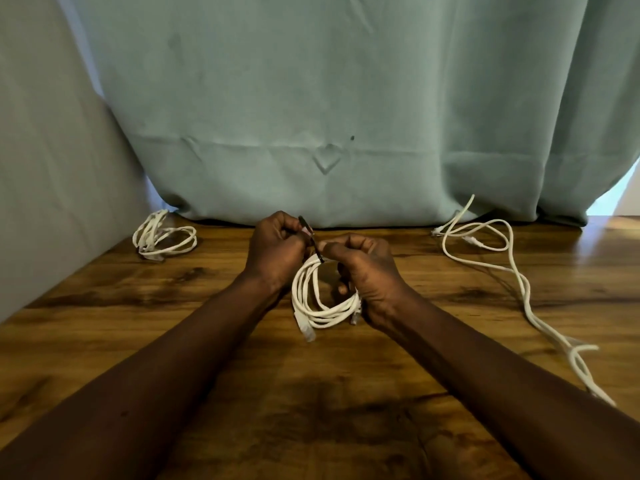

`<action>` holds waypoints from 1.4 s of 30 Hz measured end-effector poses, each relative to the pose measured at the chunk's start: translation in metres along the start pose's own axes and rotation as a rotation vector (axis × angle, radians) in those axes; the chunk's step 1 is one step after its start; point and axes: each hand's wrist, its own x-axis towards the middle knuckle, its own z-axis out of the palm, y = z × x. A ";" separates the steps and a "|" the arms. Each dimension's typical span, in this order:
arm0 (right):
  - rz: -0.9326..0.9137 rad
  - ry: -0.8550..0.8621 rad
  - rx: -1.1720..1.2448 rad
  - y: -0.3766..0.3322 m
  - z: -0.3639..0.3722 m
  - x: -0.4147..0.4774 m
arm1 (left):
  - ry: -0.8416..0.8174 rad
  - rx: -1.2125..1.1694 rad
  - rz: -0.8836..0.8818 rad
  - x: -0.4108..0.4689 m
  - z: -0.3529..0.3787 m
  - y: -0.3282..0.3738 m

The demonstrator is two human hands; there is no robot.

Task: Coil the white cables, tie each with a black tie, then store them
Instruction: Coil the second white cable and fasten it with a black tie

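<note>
Centrally above the wooden counter (pixel 173 341), the right hand (pixel 367 271) grips a coiled white cable (pixel 311 299) to keep its loops together while the left hand (pixel 273 251) pinches a black tie (pixel 311 239) around it.

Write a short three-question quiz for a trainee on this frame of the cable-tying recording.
1. True or false: the black tie lies flat on the table.
2. Which hand grips the right side of the held coil? A: left hand. B: right hand.
3. Fill in: the uncoiled loose cable lies on the table's ____ side.
Key: 1 false; 2 B; 3 right.
</note>
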 end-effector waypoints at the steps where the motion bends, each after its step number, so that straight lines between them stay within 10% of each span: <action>1: 0.003 0.002 -0.002 -0.001 0.002 0.000 | 0.018 0.010 0.007 0.000 0.001 0.000; 35: -0.166 -0.113 -0.179 0.003 -0.013 0.003 | 0.029 -0.018 0.328 -0.010 -0.006 0.015; 42: -0.076 -0.004 -0.135 0.008 -0.020 0.011 | -0.247 0.527 0.847 -0.012 -0.022 0.027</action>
